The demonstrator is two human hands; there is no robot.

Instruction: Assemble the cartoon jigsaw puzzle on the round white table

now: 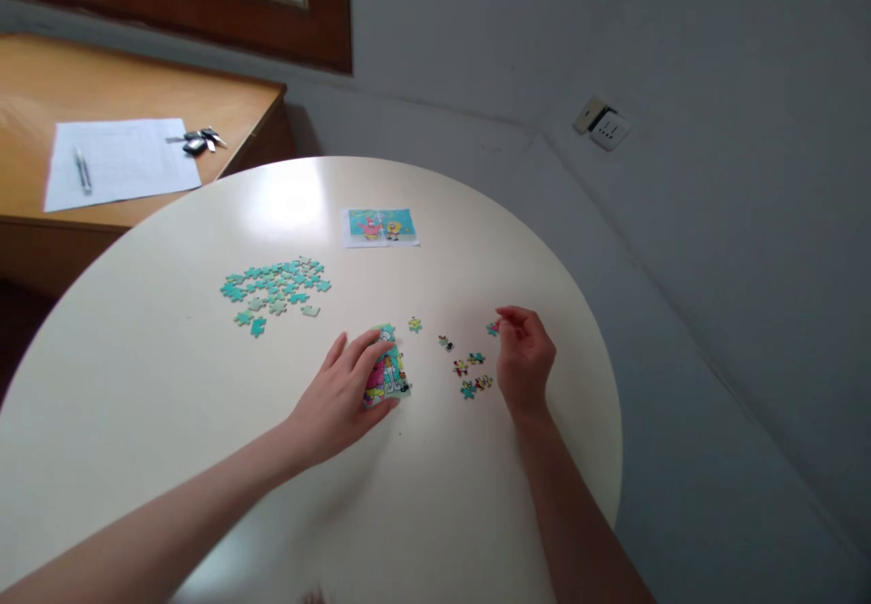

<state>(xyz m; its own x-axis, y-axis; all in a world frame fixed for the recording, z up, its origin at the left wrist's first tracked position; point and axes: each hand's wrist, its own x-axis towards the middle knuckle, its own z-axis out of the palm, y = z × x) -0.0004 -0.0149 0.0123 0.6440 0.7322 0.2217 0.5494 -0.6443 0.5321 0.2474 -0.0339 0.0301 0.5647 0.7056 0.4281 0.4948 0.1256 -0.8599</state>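
My left hand point(344, 395) lies with its fingers spread over a joined section of jigsaw puzzle point(389, 373), covering its left part. Pink, white and teal cartoon artwork shows between and beside the fingers. My right hand point(525, 355) is closed, fingers curled, with a pink and teal puzzle piece point(493, 327) at its fingertips. Between the hands lie several loose pieces: a yellow piece point(415, 324), a small dark-and-pale piece point(445, 343), a red piece point(461, 367) and a teal piece point(468, 390) among them.
A spread of teal puzzle pieces point(276, 282) lies on the left of the round white table point(204, 423). Farther back is a reference picture point(381, 228). A wooden desk point(136, 78) at the far left holds paper point(122, 164), a pen point(83, 170) and keys point(197, 141).
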